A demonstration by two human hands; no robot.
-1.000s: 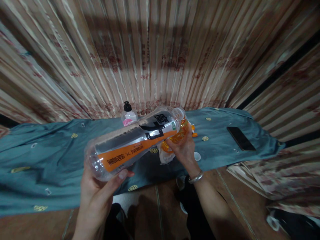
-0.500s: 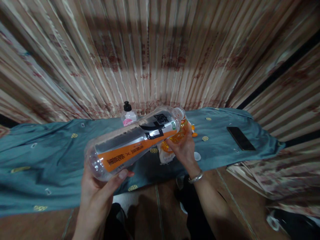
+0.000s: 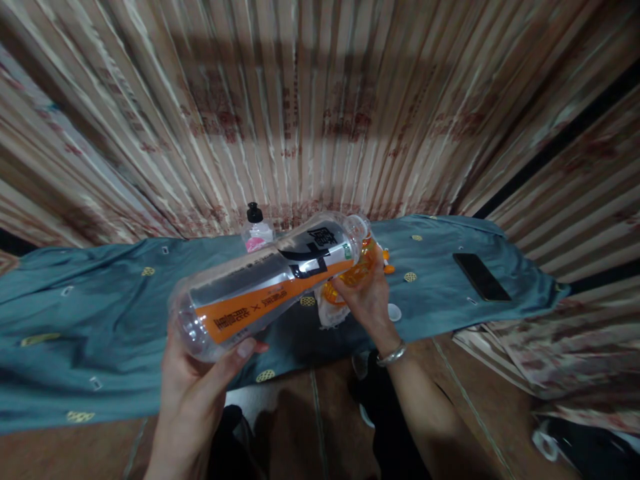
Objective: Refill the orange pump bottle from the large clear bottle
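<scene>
My left hand (image 3: 200, 387) grips the base of a large clear plastic bottle (image 3: 270, 287) with an orange, silver and black label. The bottle is tilted, its uncapped neck lower-bodied toward the right, and I see no liquid in it. My right hand (image 3: 367, 290) is wrapped round a smaller bottle of orange liquid (image 3: 345, 280). The mouths of the two bottles meet or overlap near the right hand; whether they touch I cannot tell. A pale cloth (image 3: 331, 313) lies beneath the orange bottle, partly hidden. Close to the right wrist lies a white bottle cap (image 3: 395, 312).
A pump bottle (image 3: 259, 233) with a black top and pink label stands behind the large bottle. Small orange-and-white items (image 3: 387, 261) lie behind my right hand. A black phone (image 3: 481, 277) rests on the right of the teal cloth-covered table (image 3: 125, 300). A pleated curtain (image 3: 320, 120) hangs behind.
</scene>
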